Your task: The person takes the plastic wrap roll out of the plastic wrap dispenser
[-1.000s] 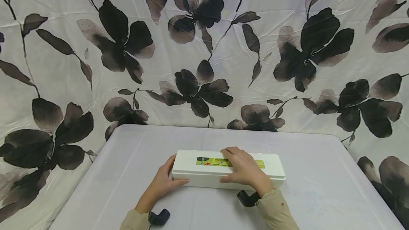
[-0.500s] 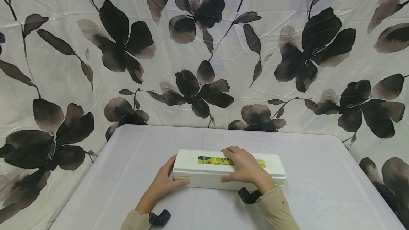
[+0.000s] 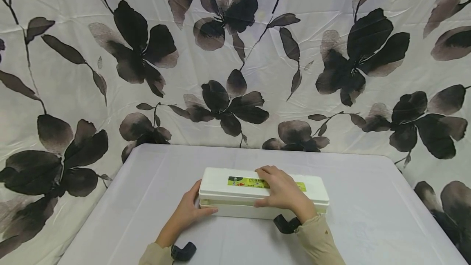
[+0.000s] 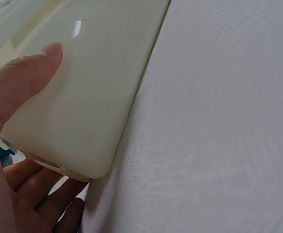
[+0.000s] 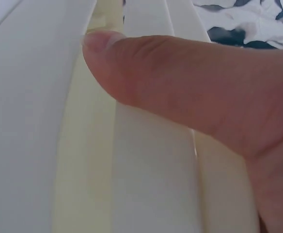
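Head view: your left hand (image 3: pixel 189 207) grips the white box (image 3: pixel 243 211) at its left end. Your right hand (image 3: pixel 281 193) pinches its raised lid (image 3: pixel 217 183).

I see a long, white, glossy box (image 3: pixel 241 211) lying lengthwise between the person's two hands. Its left end sits in the left hand (image 3: pixel 188 207), whose thumb lies along the front wall. Its lid (image 3: pixel 218 183) is lifted a little at the front, so a narrow gap with a pale yellowish strip runs beneath the edge by the right thumb. On top, a yellow-green printed label (image 3: pixel 243 181) disappears partly under the right hand (image 3: pixel 282 191); the lid's right end reaches past that hand.
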Demonstrator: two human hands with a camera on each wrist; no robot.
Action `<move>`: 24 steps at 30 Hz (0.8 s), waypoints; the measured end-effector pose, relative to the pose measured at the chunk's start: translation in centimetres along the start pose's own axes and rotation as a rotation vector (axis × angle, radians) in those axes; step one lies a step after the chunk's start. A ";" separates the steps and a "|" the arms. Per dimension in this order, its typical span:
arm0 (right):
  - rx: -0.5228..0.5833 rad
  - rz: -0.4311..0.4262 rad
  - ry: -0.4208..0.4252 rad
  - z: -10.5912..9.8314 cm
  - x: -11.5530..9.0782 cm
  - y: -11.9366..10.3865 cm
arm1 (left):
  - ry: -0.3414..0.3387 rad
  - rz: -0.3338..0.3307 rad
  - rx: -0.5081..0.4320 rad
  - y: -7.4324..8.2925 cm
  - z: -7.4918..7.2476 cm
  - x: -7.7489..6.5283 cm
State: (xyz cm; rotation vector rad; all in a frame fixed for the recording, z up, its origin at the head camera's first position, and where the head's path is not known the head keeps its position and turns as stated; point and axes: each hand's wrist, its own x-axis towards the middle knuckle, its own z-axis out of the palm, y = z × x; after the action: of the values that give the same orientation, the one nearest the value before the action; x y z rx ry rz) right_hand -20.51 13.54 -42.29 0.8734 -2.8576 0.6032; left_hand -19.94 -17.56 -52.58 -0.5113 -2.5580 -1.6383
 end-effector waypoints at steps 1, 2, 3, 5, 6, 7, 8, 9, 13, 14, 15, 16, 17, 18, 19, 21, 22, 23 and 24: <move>-0.007 0.000 0.005 0.0 0.0 0.0 | 0.001 -0.004 0.001 0.0 0.0 0.0; -0.013 0.001 0.010 -0.1 0.0 -0.1 | 0.002 -0.005 0.003 0.0 0.1 0.0; -0.017 0.003 0.014 -0.1 -0.1 -0.2 | 0.004 -0.007 0.004 0.0 0.1 0.0; -0.026 0.007 0.020 -0.3 -0.1 -0.3 | 0.005 -0.010 0.003 0.1 0.1 0.0; -0.030 0.009 0.023 -0.3 -0.2 -0.3 | 0.004 -0.012 0.001 0.1 0.1 0.0; -0.034 0.010 0.028 -0.4 -0.2 -0.4 | 0.005 -0.015 -0.001 0.1 0.2 0.0; -0.038 0.012 0.031 -0.5 -0.3 -0.5 | 0.005 -0.012 -0.003 0.1 0.2 0.0; -0.043 0.014 0.035 -0.6 -0.4 -0.5 | 0.005 -0.011 -0.008 0.1 0.2 0.0; -0.062 0.015 0.051 -1.0 -0.8 -0.8 | 0.003 -0.008 -0.023 0.2 0.2 0.0; -0.066 0.016 0.054 -1.1 -0.9 -0.8 | 0.003 -0.004 -0.025 0.2 0.2 0.0; -0.070 0.017 0.055 -1.2 -1.0 -0.9 | 0.003 -0.003 -0.028 0.2 0.1 0.0; -0.073 0.018 0.057 -1.3 -1.1 -0.9 | 0.002 -0.001 -0.029 0.2 0.1 0.1; -0.077 0.021 0.059 -1.4 -1.2 -0.9 | 0.001 0.003 -0.029 0.2 0.1 0.1; -0.079 0.024 0.062 -1.5 -1.3 -0.9 | -0.001 0.004 -0.031 0.2 0.1 0.1; -0.080 0.025 0.064 -1.6 -1.4 -0.9 | -0.002 0.007 -0.035 0.2 0.1 0.1; -0.084 0.029 0.070 -1.7 -1.6 -0.9 | -0.004 0.009 -0.037 0.1 0.1 0.1; -0.087 0.030 0.075 -1.8 -1.7 -0.9 | -0.003 0.009 -0.039 0.1 0.1 0.1; -0.090 0.031 0.079 -1.8 -1.8 -0.9 | -0.005 0.008 -0.038 0.1 0.1 0.1; -0.092 0.031 0.084 -1.9 -1.9 -0.9 | -0.006 0.007 -0.036 0.1 0.1 0.1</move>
State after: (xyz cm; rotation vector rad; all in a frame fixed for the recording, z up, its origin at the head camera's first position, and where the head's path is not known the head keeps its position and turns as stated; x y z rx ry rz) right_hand -18.45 14.63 -40.67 0.7717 -2.8035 0.4949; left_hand -20.06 -17.44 -52.51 -0.5281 -2.5320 -1.6853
